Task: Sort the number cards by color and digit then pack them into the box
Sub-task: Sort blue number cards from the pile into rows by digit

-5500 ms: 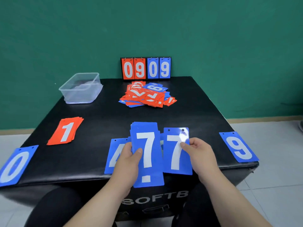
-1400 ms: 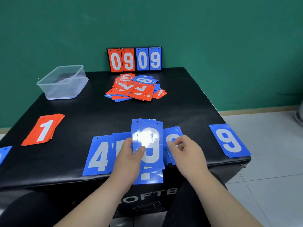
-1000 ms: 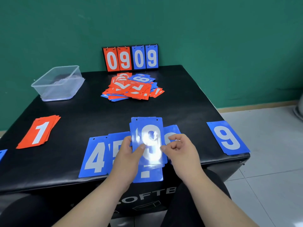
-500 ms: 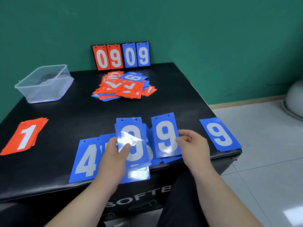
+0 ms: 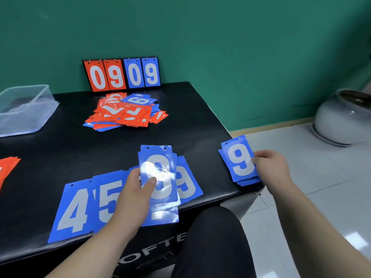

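Blue stack (image 5: 158, 173), a 9 on top, is gripped in the left hand (image 5: 138, 195), thumb laid across its face, at the table's (image 5: 80, 147) near edge. 4 card (image 5: 74, 209), 5 card (image 5: 106, 197) and flat 9 (image 5: 187, 183) are laid beside it. Held 9 (image 5: 240, 159) is pinched by its right edge in the right hand (image 5: 271, 167), over the 9 pile (image 5: 248, 181) at the right corner. Red stack (image 5: 8, 167) is seen at the left edge. Farther back: mixed heap (image 5: 124, 113), clear box (image 5: 24, 109) far left, scoreboard (image 5: 122, 74) stood at the wall

Ahead of the left hand's fingers (image 5: 134, 174) the black padded counter (image 5: 80, 149) lies bare up to the loose heap of red and blue number cards (image 5: 124, 115) — clear plastic box (image 5: 24, 111) far left.
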